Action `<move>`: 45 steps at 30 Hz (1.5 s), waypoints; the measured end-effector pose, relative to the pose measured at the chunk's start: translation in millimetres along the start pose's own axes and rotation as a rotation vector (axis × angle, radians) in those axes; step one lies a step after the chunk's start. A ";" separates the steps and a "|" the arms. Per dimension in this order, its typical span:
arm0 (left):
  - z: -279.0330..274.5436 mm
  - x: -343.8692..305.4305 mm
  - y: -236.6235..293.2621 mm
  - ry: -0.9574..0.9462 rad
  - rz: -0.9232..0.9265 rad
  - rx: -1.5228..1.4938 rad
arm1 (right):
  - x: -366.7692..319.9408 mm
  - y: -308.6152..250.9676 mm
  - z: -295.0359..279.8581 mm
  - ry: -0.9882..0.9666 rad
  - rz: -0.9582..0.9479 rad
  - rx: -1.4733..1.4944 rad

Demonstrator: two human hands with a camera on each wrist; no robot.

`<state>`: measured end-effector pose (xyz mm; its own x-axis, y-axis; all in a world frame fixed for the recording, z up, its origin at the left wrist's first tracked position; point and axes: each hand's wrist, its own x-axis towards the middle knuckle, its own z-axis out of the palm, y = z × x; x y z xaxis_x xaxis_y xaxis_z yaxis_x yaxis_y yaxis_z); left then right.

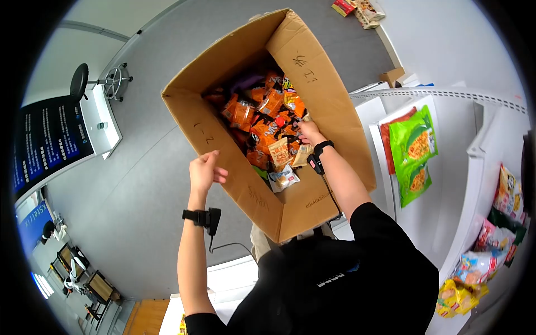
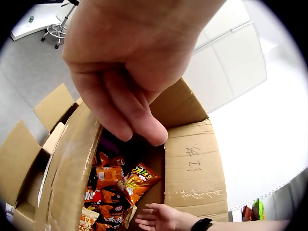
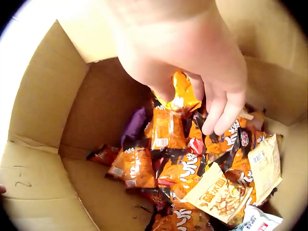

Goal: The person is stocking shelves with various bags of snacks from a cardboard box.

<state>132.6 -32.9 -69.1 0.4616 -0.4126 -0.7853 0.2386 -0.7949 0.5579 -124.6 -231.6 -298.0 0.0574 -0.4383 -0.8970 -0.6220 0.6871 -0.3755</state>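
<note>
A tall cardboard box (image 1: 335, 111) holds many small snack bags, mostly orange and black (image 1: 265, 125). My right hand (image 1: 310, 133) is inside it, fingers spread and relaxed over the bags. In the right wrist view, a yellow-orange snack bag (image 3: 182, 94) shows behind the thumb and fingers of that hand. Cream-coloured bags (image 3: 221, 193) and a white bag (image 1: 283, 178) lie on the pile nearer my body. Outside the box's left wall, my left hand (image 1: 205, 172) hovers with loosely curled fingers and holds nothing.
White shelving at the right holds green noodle packs (image 1: 413, 145) and several bagged snacks (image 1: 474, 265). A wheeled stool (image 1: 114, 82) stands on the grey floor at the far left. Smaller open cardboard boxes (image 2: 19, 163) appear beside the large one in the left wrist view.
</note>
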 end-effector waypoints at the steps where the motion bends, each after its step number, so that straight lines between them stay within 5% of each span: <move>1: -0.1 1.3 -0.1 0.003 0.000 -0.011 | 14.9 0.9 0.6 -0.082 0.080 0.026; 17: 5.1 3.1 5.2 0.042 -0.025 0.014 | 123.6 17.6 44.1 0.142 0.045 0.527; 20: 4.3 3.9 4.4 0.030 -0.028 0.011 | 108.9 27.8 59.1 -0.094 0.024 0.579; 22: 2.9 3.8 3.3 0.008 -0.024 -0.009 | 76.0 19.6 74.8 -0.059 0.124 0.647; 29: -2.6 4.6 -4.8 -0.043 0.043 -0.023 | -15.6 17.6 94.5 -0.142 -0.001 0.657; 45: -13.5 2.4 -23.0 -0.172 0.216 -0.061 | -217.5 9.8 32.7 -0.239 -0.309 1.041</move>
<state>139.8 -9.6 -80.2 0.3568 -0.6432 -0.6775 0.2036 -0.6543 0.7283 -117.7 -110.6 -114.2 0.3157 -0.6285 -0.7109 0.3982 0.7678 -0.5020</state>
